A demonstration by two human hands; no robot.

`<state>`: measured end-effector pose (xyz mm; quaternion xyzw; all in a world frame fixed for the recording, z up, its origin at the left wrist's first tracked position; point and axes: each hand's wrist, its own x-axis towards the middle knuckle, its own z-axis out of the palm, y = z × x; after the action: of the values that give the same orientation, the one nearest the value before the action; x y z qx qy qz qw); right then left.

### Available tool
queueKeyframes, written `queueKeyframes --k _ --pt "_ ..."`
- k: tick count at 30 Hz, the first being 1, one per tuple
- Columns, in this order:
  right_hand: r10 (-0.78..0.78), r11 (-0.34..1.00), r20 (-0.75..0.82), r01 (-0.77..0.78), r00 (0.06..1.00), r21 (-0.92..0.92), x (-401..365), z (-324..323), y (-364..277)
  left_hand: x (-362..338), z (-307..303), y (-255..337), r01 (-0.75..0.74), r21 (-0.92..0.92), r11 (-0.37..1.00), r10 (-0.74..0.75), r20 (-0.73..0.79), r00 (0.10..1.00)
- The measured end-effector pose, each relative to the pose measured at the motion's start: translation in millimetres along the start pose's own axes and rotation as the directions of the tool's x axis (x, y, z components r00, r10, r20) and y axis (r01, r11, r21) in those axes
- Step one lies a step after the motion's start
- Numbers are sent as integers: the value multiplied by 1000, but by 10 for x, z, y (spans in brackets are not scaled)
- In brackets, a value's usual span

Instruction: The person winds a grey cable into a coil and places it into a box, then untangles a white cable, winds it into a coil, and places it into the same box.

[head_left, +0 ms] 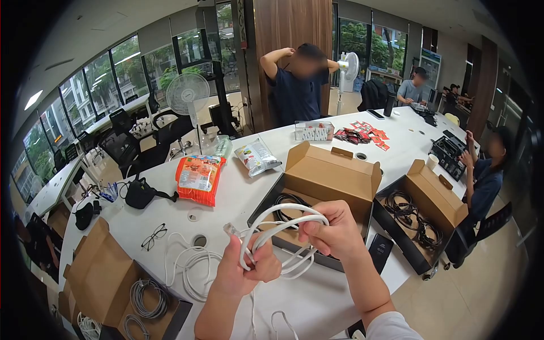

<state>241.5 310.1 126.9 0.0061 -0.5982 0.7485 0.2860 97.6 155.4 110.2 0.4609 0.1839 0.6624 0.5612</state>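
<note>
Coiled white cable (286, 214) held in two hands just above the desk (238, 192)

The coil's long axis runs left to right, and its clear plug (229, 229) points up and to the left. The left hand (243, 272) has its fingers closed round the loops' left end, and the right hand (334, 232) grips the right end. Behind them, the open box (334, 173) holds black cables (286, 201) — the right box (433, 201) holds black leads (411, 218), and the lower-left box (102, 272) holds grey coils (144, 297).

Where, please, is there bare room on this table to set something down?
Bare tabletop lies between the orange snack pack and the nearer cardboard box, and at the near edge below the right hand gripping the cable coil. Crowded: loose cables beside the eyeglasses.
</note>
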Motion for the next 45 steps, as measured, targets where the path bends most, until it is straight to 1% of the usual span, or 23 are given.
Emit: queueKeyframes --k 6,10,13,15,16,18,20,22,23,24,25,26,27,28,30,31,33,34,35,39,41,43,45 --pt "30 998 4 -30 1000 58 18 11 16 -22 149 33 47 31 998 -44 -98 994" --pt "67 998 -26 -67 997 0 13 49 -7 -5 252 60 41 84 996 -32 -108 994" --pt "63 997 -8 -63 998 -51 -5 55 -19 -22 107 64 64 11 998 -62 -121 991" --pt "98 991 26 -95 995 -99 -10 59 -50 -38 75 71 39 -25 999 -44 -233 972" --pt "-6 986 -4 5 1000 -166 -2 92 -12 -40 64 68 25 -41 999 -35 -288 957" --pt "-218 932 -43 195 975 -305 26 194 105 -23 57 54 -142 -30 989 120 -377 918" --pt "-294 827 -53 226 954 -515 23 218 64 6 49 78 -333 33 942 305 -498 812" --pt "-409 660 -13 286 912 -695 16 192 57 30 72 158 -534 61 844 471 -562 680" --pt "-410 668 -17 287 912 -687 5 172 71 8 27 206 -601 95 794 536 -574 618" --pt "-225 686 -25 140 974 -714 -34 172 19 -18 -16 250 -662 131 738 598 -583 550" --pt "-32 674 -40 -8 999 -739 -88 204 -88 -37 -48 280 -700 140 700 647 -541 538" --pt "161 632 -62 -151 985 -760 -116 224 -145 -49 -59 302 -713 144 686 657 -543 523" --pt "132 626 -27 -104 991 -773 -116 262 -114 -58 -63 319 -725 146 673 667 -545 508" --pt "158 696 -13 -121 987 -708 -103 287 -30 -63 -63 324 -737 149 659 676 -547 494" --pt "206 815 21 -159 978 -558 -61 297 170 -59 -45 294 -735 110 669 668 -521 531" --pt "301 844 48 -243 952 -478 -26 302 171 -59 -32 277 -733 92 674 665 -507 548" --pt "238 967 70 -230 969 -109 27 286 372 -37 1 249 -714 76 696 630 -542 556" --pt "205 974 71 -211 976 85 46 287 440 -23 13 241 -706 68 705 614 -558 558" --pt "222 952 74 -233 972 201 71 313 406 -9 14 231 -682 46 730 577 -577 578" --pt "83 958 -118 -47 990 284 62 367 530 50 -57 157 -561 -84 824 393 -629 671" --pt "37 982 -211 3 977 187 73 339 564 91 -53 124 -495 -145 857 296 -649 701" --pt "-3 994 -304 36 953 101 84 354 551 122 -70 95 -439 -162 884 260 -611 748" --pt "-19 988 -280 60 960 139 81 335 506 122 -100 80 -381 -162 910 217 -595 774"
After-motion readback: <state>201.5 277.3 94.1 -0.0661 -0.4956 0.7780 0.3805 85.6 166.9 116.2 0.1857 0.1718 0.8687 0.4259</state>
